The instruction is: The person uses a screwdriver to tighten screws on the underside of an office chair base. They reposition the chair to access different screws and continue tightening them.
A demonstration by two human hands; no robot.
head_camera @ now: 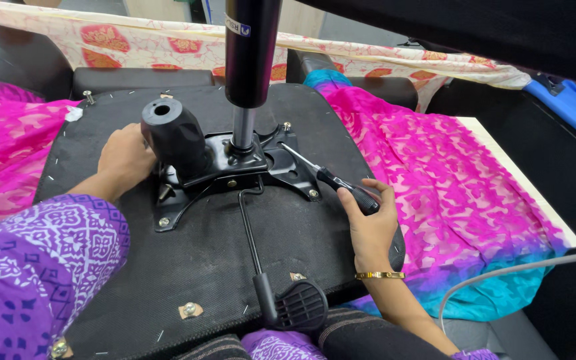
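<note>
Gripping a screwdriver (331,180) in the closed right hand (368,220), tip angling at the black mounting plate (235,175) atop the upturned seat base (188,247); left hand (125,157) bracing the knob (171,133). Risking tip slipping off, gouging fabric.

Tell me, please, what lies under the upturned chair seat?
Pink patterned fabric spreads out beneath the upturned chair seat on both sides. What lies directly under the seat's middle is covered.

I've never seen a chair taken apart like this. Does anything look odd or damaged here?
Nothing looks broken. The seat lies upside down, its black mechanism plate and gas cylinder pointing up. The right hand holds a screwdriver against the plate; the left hand steadies the black knob.
</note>
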